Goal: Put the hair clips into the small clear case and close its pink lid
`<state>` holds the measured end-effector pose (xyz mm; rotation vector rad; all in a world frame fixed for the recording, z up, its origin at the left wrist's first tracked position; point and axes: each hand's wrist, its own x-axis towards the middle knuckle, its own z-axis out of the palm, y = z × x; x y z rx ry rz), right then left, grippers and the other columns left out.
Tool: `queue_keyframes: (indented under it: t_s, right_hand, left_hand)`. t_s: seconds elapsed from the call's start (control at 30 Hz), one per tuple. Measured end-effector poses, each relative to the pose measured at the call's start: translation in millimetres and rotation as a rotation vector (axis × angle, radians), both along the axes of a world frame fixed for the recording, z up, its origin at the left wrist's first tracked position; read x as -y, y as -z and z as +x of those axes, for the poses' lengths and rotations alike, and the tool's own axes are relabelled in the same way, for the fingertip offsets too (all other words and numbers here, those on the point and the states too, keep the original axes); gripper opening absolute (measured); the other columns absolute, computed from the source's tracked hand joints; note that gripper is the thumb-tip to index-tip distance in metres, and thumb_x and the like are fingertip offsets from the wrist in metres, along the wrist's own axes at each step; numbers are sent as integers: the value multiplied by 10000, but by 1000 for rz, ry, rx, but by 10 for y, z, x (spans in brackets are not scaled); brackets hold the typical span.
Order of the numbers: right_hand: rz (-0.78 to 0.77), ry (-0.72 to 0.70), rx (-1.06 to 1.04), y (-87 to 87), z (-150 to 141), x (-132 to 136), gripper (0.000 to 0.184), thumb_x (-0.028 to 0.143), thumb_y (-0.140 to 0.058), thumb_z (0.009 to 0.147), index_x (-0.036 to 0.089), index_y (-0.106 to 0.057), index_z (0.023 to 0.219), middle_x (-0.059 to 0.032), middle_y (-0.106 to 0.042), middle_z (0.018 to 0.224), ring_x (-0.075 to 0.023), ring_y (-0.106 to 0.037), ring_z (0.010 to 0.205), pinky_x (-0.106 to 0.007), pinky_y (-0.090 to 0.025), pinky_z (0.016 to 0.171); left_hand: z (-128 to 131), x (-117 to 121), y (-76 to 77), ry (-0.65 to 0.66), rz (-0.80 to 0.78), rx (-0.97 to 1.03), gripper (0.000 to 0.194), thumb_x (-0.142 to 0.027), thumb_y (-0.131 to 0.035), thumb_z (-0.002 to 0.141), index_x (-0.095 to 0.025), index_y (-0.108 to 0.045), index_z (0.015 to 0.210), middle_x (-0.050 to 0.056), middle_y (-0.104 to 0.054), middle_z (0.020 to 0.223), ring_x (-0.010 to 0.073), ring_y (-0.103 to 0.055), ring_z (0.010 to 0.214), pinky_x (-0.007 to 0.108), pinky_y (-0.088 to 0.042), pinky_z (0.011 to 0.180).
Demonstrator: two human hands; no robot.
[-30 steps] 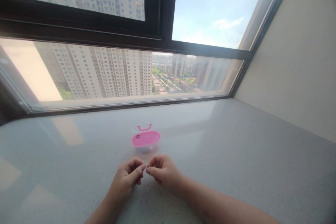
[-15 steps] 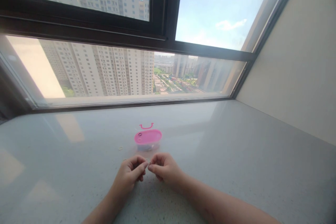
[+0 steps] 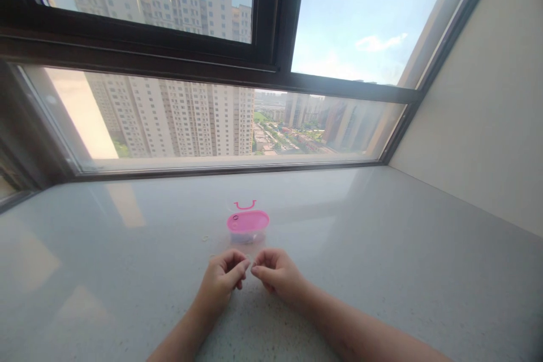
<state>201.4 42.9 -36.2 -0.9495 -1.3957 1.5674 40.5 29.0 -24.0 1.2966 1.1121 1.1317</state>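
My left hand (image 3: 225,278) is closed in a pinch, thumb against the fingers. Facing it across a narrow gap, my right hand (image 3: 278,272) is pinched the same way. Something thin and pale (image 3: 249,259) shows faintly between the fingertips, too small to name. Just beyond the hands stands an oval see-through box with a pink lid (image 3: 254,220). On that lid lies a small dark ring (image 3: 236,218). Behind the box is a curved pink strip (image 3: 245,206), like a handle, lying apart from it.
A small pale loop (image 3: 205,238) lies left of the box on the speckled white sill (image 3: 360,249). The dark-framed window (image 3: 212,172) bounds the sill at the back, and a plain wall (image 3: 475,124) rises on the right.
The view has shifted slightly, so the hands, box and window all appear a little farther right. Both hands keep their pinch; the gap between the fingertips looks slightly wider.
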Motion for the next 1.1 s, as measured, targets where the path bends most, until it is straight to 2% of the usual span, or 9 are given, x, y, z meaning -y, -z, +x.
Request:
queue_keyframes:
  t_s: [0.23,0.53,0.77,1.1]
  right_hand:
    - [-18,40,-36,-10,19,-3,236,361,-672,637,171,-534,659,109,-411,380,-49,-303,302,-195,-194,324]
    - [-12,4,-48,46,-55,-85,224,335,-683,620,172,-532,649,108,-425,368,-56,-321,303,-195,-219,325]
    - [-15,0,-51,49,-82,-112,200,310,-675,631,171,-532,650,104,-440,377,-56,-333,305,-191,-231,324]
    - [-32,7,-66,37,-88,-119,214,331,-674,636,177,-526,644,99,-444,368,-59,-342,290,-184,-223,313]
  left_hand:
    - [-40,-22,23,-52,-21,55,193,-338,-652,727,-155,-625,671,-36,-547,539,122,-486,482,235,-374,496]
    - [-72,-20,4,-64,-90,128,213,-351,-701,683,-155,-623,657,-40,-540,536,114,-474,480,226,-353,497]
    - [-108,-16,-10,-17,-131,193,186,-311,-713,679,-149,-623,662,-42,-525,538,94,-447,469,210,-323,482]
    - [-108,-51,-8,30,-144,185,164,-289,-693,712,-149,-626,660,-49,-528,533,93,-442,483,214,-321,491]
